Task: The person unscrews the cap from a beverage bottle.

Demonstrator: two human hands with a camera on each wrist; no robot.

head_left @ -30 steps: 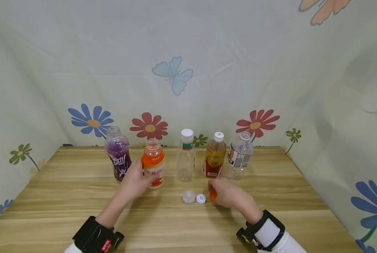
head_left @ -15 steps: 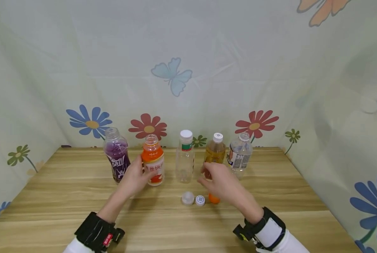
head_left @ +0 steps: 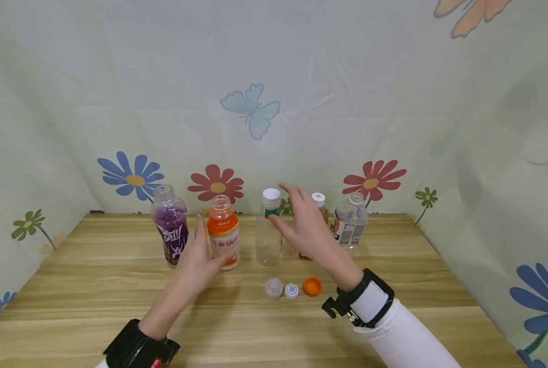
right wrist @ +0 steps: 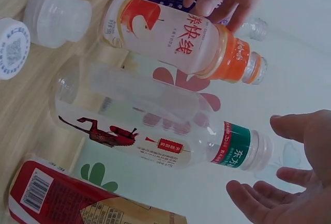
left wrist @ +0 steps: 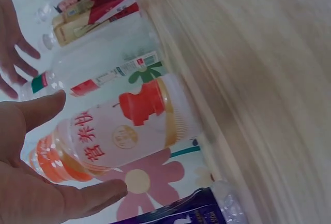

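My left hand is beside a bottle with an orange-and-white label, thumb and fingers spread on either side of it. In the left wrist view that bottle stands uncapped between the spread digits. My right hand reaches toward a clear bottle with a white cap. The right wrist view shows its thumb and fingers apart around the neck's end, not closed on the cap. Behind this hand a brown tea bottle is partly hidden. An orange cap lies on the table.
An uncapped purple bottle stands at left, and a clear labelled bottle without a cap at right. A translucent cap and a white cap lie in front on the wooden table. A flowered curtain hangs behind.
My right hand has let go of the orange cap beside the other caps and moved up and left to the clear bottle. My left hand has loosened from the orange-and-white bottle.
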